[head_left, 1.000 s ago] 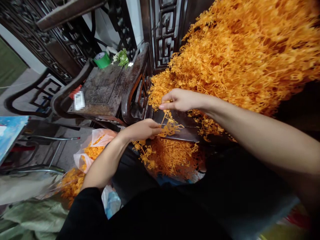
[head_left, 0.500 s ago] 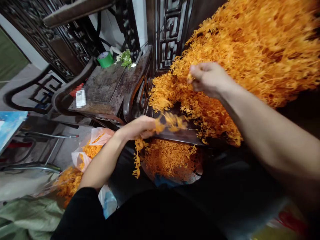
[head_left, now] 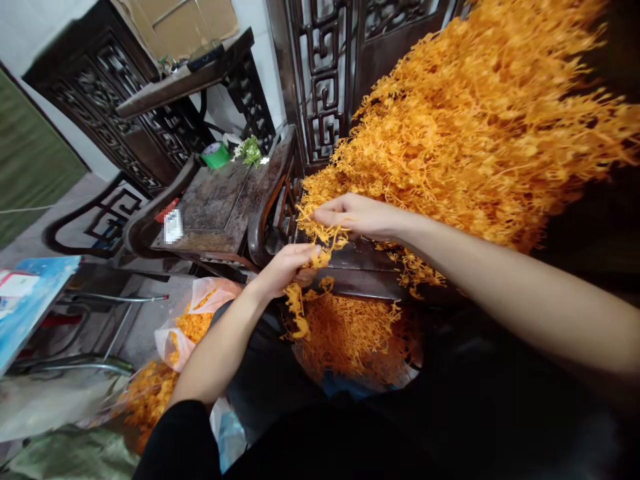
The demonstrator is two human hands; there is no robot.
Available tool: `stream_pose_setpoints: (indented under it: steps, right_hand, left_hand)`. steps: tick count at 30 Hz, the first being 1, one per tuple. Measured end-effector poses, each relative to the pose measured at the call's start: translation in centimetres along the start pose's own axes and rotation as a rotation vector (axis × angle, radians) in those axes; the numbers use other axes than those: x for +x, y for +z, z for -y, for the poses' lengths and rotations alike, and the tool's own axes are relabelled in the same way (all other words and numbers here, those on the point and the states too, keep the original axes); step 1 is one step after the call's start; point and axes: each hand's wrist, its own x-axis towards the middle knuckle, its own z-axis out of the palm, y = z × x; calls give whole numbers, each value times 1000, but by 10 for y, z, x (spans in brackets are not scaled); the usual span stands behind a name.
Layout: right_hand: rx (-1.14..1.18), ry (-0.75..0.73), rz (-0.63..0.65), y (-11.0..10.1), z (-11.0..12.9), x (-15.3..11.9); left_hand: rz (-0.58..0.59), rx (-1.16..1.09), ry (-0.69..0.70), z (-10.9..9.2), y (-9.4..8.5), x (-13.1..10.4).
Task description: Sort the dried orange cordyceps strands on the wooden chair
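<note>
My left hand (head_left: 287,268) is closed around an orange plastic sprig (head_left: 298,312), whose branched end dangles below the fingers. Just above and to the right, my right hand (head_left: 360,217) pinches thin orange strands; whether these belong to the same sprig I cannot tell. Behind it a large pile of orange plastic sprigs (head_left: 450,133) covers much of the dark wooden seat (head_left: 365,260). Under the seat's edge, between my legs, lies a second heap of orange sprigs (head_left: 350,327).
To the left stands a carved wooden chair (head_left: 210,200) bearing green tape (head_left: 215,155) and a small green-and-white sprig (head_left: 251,152). Plastic bags (head_left: 175,350) with orange pieces sit on the floor beside my left arm. A blue tabletop (head_left: 43,293) is at far left.
My right hand has come from the big pile down and left, close to my left hand. The sprig in my left hand has stopped swinging. The view has shifted slightly.
</note>
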Motion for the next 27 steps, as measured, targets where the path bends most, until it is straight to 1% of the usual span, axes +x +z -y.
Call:
stream_pose_setpoints:
  steps: [2, 3, 5, 7, 9, 11, 13, 14, 15, 16, 17, 19, 21, 22, 25, 27]
  right_hand:
    - [-25, -53, 130, -4, 1, 0]
    - [-22, -69, 173, -6, 2, 0]
    - [0, -84, 156, -6, 2, 0]
    - [53, -58, 81, -2, 2, 0]
    - [88, -33, -33, 2, -1, 2]
    - [71, -23, -207, 1, -7, 9]
    - [69, 12, -459, -8, -16, 18]
    - [101, 42, -576, -15, -21, 22]
    - [154, 71, -669, -23, -26, 25]
    - [221, 90, -714, -30, -30, 26]
    - [284, 96, -698, -36, -32, 26]
    - [345, 76, -561, -38, -32, 21]
    - [345, 51, -427, -28, -28, 12]
    - [345, 46, -391, -21, -25, 8]
    - [318, 34, -365, 2, -18, -1]
    - [180, -25, -374, 13, -14, -3]
  left_hand:
    - [16, 0, -22, 0, 0, 1]
    - [25, 3, -31, 0, 0, 2]
    - [52, 10, -49, 0, 0, 3]
    - [85, 14, -72, -2, 2, 3]
    - [113, 1, -85, -6, 4, 3]
    - [116, -37, -61, -10, 6, 1]
    - [121, -54, -49, -13, 8, -3]
    - [131, -49, -67, -13, 8, -4]
    - [137, -37, -93, -13, 9, -5]
    - [132, -29, -114, -13, 9, -6]
    - [114, -34, -115, -12, 8, -5]
    - [31, -89, -35, -12, 6, -2]
    - [-44, -178, 80, -12, 3, 4]
    - [-66, -227, 125, -13, 2, 6]
    - [-102, -362, 192, -12, 2, 12]
    - [-100, -420, 188, -10, 6, 15]
